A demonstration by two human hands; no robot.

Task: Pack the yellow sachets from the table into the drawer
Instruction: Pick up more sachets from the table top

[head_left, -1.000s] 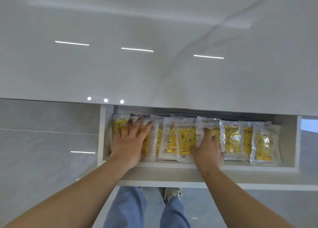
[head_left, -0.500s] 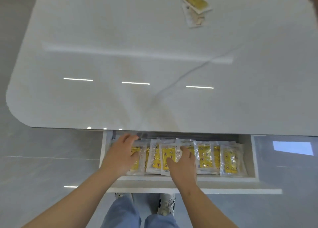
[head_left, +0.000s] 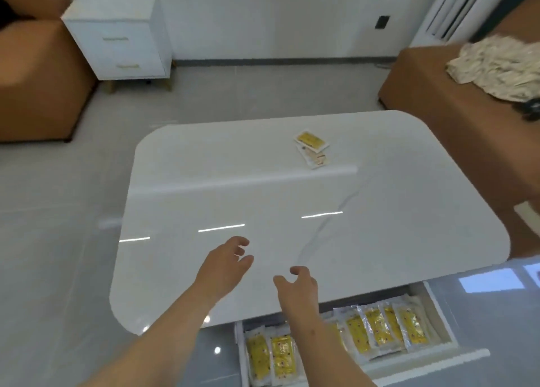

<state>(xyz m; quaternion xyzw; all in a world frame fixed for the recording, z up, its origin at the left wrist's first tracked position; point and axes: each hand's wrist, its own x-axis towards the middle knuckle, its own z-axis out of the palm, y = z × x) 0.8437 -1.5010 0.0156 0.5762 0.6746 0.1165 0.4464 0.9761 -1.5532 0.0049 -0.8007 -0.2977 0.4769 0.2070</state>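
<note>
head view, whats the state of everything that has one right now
drawer: pulled open
sachets in drawer: lying in an overlapping row
sachets on table: two, overlapping, not yet packed
left hand: open, empty, above the table
right hand: open, empty, above the table
cabinet drawers: both shut
</note>
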